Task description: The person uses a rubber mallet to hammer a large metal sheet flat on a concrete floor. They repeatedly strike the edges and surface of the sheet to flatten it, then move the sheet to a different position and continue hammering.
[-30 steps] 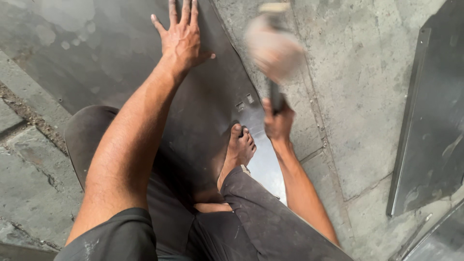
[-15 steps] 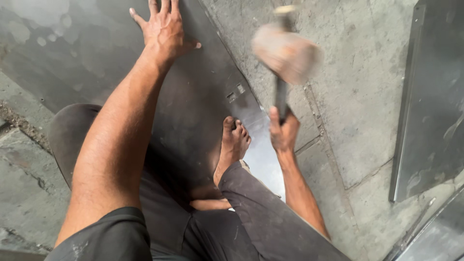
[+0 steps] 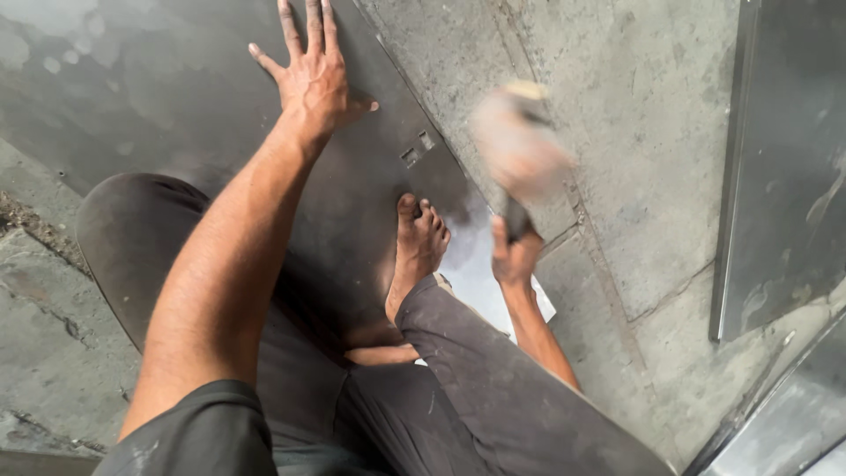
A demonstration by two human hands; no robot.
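The person is sitting low on a rough concrete floor (image 3: 652, 176), and from where I stand the big dark metal sheet (image 3: 150, 97) is lying flat across the left and middle of it, its long edge running diagonally from the top centre down towards the person's legs. The left hand (image 3: 313, 79) is resting palm-down on that sheet near the top, fingers spread wide and the thumb pointing off to the right, the arm stretching straight out from the shoulder. A little right of the thumb, close to the sheet's edge, two small rectangular cut-outs (image 3: 416, 152) are showing in the metal. Below them a bare foot (image 3: 419, 242) is pressing down on the sheet, toes pointing up the frame, with dark trousers covering the bent knees on either side.

Just right of the foot, the right hand (image 3: 514, 256) is wrapping tightly round the dark handle of a mallet (image 3: 520, 150), fingers closed around it. The mallet's pale, rounded head is blurring with motion, raised in the air over the edge of the sheet and the concrete beside it, not touching either as far as I can tell. Far right, another grey metal panel (image 3: 784, 159) is lying flat on the floor, well apart from the hands.
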